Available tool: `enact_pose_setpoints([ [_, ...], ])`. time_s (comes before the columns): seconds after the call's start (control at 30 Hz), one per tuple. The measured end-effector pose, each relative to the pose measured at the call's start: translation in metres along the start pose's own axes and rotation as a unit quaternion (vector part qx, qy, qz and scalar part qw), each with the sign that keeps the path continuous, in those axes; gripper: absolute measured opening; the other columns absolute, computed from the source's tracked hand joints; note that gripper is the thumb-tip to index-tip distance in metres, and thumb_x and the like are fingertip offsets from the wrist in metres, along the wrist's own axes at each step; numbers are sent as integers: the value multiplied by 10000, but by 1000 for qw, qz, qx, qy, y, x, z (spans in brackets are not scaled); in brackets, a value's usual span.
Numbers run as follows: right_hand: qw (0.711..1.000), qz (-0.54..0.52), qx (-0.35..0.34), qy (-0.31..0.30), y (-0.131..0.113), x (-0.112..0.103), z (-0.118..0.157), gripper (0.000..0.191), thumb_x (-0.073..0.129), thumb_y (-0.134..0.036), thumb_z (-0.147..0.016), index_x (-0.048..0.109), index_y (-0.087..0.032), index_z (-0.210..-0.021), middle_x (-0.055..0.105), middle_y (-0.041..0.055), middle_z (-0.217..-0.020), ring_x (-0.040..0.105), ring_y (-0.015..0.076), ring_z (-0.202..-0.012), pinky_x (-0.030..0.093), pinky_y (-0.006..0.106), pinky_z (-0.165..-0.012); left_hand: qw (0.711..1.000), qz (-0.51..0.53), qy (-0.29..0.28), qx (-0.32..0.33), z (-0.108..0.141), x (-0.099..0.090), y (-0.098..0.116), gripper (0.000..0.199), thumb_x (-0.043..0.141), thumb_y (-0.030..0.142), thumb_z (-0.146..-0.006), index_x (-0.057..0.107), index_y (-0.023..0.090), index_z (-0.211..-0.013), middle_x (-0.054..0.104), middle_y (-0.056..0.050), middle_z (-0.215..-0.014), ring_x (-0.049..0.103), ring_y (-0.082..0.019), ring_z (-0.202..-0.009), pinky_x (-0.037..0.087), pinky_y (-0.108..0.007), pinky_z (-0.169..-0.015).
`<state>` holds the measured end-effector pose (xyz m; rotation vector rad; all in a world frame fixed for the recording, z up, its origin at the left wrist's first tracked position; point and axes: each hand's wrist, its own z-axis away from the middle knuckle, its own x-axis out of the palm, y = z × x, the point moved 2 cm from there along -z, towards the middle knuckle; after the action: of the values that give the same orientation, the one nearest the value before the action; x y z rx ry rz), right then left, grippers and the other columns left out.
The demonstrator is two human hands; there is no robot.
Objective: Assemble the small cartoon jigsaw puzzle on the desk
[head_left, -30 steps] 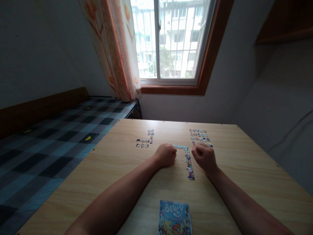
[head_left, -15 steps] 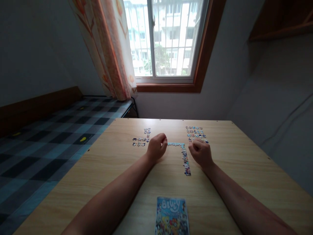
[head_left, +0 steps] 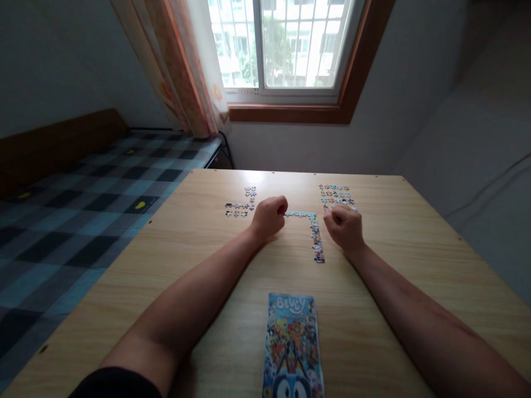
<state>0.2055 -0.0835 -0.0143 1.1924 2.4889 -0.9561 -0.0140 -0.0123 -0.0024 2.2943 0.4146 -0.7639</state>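
A joined strip of jigsaw puzzle pieces [head_left: 317,237] forms a corner on the table, one arm running left and the other toward me. My left hand [head_left: 269,215] is closed at the left end of the strip and covers that end. My right hand [head_left: 343,225] is curled into a fist just right of the corner, apart from the strip. Whatever either hand may hold is hidden by the fingers. Loose puzzle pieces [head_left: 237,213] lie left of my left hand. Rows of more loose pieces [head_left: 335,193] lie beyond my right hand, which partly covers the nearest row.
A Bluey picture sheet or box [head_left: 292,337] lies on the wooden table [head_left: 224,331] between my forearms. Left of the table stands a bed with a checked cover [head_left: 83,221]. A curtain [head_left: 174,72] and a barred window [head_left: 298,50] are behind the table.
The view has tilted down, so more of the Bluey picture shows and everything sits higher. Both hands stay closed, in nearly the same places over the table.
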Motion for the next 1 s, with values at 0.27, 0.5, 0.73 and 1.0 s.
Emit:
enact_pose_setpoints([
  [0.27, 1000, -1, -1, 4, 0, -1, 0, 441, 556, -177, -868, 226, -209, -577, 299, -43, -559, 324, 104, -550, 267, 271, -576, 996, -16, -90, -11, 0, 2, 5, 209, 495, -21, -620, 558, 178, -633, 537, 30, -585, 460, -130, -573, 313, -253, -582],
  [0.5, 1000, -11, 7, 5, -2, -1, 0, 442, 563, -195, -895, 258, -205, -575, 323, -41, -564, 338, 103, -547, 282, 272, -577, 966, -106, -234, 40, 7, 9, 15, 185, 560, 37, -600, 602, 191, -692, 652, -32, -727, 527, -187, -678, 307, -291, -594],
  [0.73, 1000, -12, -13, 5, -3, 3, 2, 438, 571, -191, -911, 293, -200, -574, 343, -41, -573, 343, 97, -540, 287, 267, -566, 952, -137, -273, 35, 11, 9, 16, 126, 556, 87, -658, 607, 201, -678, 660, -30, -704, 532, -187, -644, 262, -302, -564],
  [1.0, 1000, -2, -24, -5, -2, 5, 4, 426, 558, -197, -925, 311, -200, -579, 356, -41, -568, 362, 96, -536, 291, 264, -563, 979, -35, -201, 12, 12, 6, 10, 148, 518, 46, -607, 560, 187, -613, 598, -3, -632, 472, -147, -604, 296, -273, -587],
])
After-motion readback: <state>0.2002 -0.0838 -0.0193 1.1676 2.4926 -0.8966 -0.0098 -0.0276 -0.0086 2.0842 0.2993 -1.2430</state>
